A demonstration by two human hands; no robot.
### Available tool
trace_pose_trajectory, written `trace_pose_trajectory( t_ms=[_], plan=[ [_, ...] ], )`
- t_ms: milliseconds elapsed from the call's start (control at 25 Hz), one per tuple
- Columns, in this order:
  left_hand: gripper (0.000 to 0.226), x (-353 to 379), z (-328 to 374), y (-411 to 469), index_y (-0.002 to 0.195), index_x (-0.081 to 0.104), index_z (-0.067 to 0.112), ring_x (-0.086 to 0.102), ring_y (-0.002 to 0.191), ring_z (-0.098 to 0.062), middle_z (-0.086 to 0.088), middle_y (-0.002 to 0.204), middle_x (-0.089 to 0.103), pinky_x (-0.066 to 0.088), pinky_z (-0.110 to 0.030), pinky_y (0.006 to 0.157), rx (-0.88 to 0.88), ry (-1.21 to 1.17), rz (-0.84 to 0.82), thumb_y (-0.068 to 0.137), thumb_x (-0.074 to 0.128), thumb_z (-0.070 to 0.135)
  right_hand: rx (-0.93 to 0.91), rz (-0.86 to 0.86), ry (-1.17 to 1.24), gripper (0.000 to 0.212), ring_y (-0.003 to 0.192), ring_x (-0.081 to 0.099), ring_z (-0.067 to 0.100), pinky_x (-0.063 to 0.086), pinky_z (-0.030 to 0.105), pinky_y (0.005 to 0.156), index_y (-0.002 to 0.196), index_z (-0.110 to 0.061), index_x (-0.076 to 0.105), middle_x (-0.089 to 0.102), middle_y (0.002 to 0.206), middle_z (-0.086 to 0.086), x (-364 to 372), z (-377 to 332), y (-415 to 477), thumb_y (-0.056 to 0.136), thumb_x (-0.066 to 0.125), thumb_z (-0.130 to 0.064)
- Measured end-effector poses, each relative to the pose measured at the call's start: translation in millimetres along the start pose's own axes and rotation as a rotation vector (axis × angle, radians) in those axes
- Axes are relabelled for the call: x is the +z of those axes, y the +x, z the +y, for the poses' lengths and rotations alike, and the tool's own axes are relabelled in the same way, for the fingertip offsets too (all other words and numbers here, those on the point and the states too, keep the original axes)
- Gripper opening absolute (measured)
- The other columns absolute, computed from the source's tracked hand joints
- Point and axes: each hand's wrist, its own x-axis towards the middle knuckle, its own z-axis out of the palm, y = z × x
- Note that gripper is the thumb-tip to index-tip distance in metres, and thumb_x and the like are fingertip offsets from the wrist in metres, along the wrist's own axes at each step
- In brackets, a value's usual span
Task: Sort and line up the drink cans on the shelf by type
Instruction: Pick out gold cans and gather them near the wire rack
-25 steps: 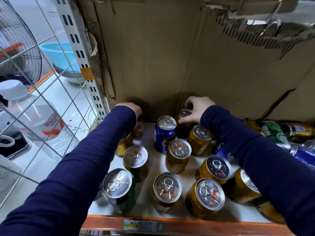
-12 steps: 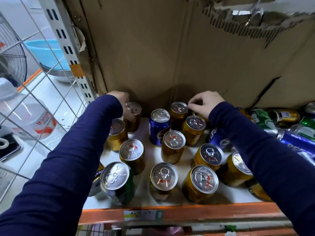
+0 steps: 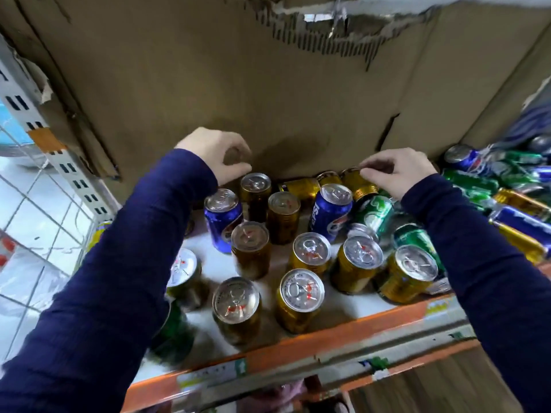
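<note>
Several gold cans stand upright on the white shelf (image 3: 277,265), among them one at the back (image 3: 255,190) and one at the front (image 3: 301,296). Two blue Pepsi cans (image 3: 223,219) (image 3: 331,214) stand between them. My left hand (image 3: 214,153) hovers above the back-left cans, fingers loosely curled, holding nothing. My right hand (image 3: 396,171) pinches a gold can (image 3: 356,183) that lies on its side against the cardboard. A green can (image 3: 372,213) lies just below it. Another green can (image 3: 176,326) is half hidden under my left sleeve.
A jumble of green, blue and gold cans (image 3: 507,192) lies on the right part of the shelf. Torn cardboard (image 3: 268,99) forms the back wall. A perforated metal post (image 3: 44,138) stands at the left. The orange shelf lip (image 3: 328,338) runs along the front.
My left hand let go of the back-left gold can and lifted. My right hand moved right onto a gold can lying at the back. The view swung to the right.
</note>
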Motion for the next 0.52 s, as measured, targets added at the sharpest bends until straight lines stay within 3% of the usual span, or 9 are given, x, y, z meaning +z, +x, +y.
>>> trace_pose_trajectory(
  t_ms=[200, 360, 520],
  plan=[
    [0.029, 24, 62, 24, 0.110, 0.063, 0.023, 0.063, 0.089, -0.017, 0.003, 0.099, 0.069, 0.053, -0.038, 0.081, 0.150, 0.043, -0.081, 0.084, 0.062, 0.035, 0.010, -0.057, -0.004, 0.018, 0.092, 0.063, 0.019, 0.043, 0.024, 0.086, 0.097, -0.018, 0.072, 0.070, 0.094, 0.002, -17, 63, -10, 0.083, 0.066, -0.027],
    [0.028, 49, 119, 42, 0.110, 0.064, 0.020, 0.064, 0.090, -0.017, 0.002, 0.099, 0.069, 0.053, -0.038, 0.083, 0.155, -0.026, -0.032, 0.085, 0.062, 0.032, -0.032, -0.146, -0.026, 0.020, 0.087, 0.061, 0.016, 0.040, 0.020, 0.078, 0.098, -0.018, 0.072, 0.071, 0.097, 0.003, -24, 113, -8, 0.081, 0.068, -0.029],
    [0.029, 81, 177, 49, 0.109, 0.065, 0.018, 0.065, 0.086, -0.018, 0.001, 0.098, 0.070, 0.051, -0.035, 0.084, 0.072, -0.155, -0.005, 0.083, 0.066, 0.031, -0.211, -0.462, -0.120, 0.027, 0.085, 0.057, 0.015, 0.038, 0.024, 0.073, 0.099, -0.016, 0.067, 0.064, 0.088, 0.000, -22, 141, -13, 0.083, 0.064, -0.038]
  ],
)
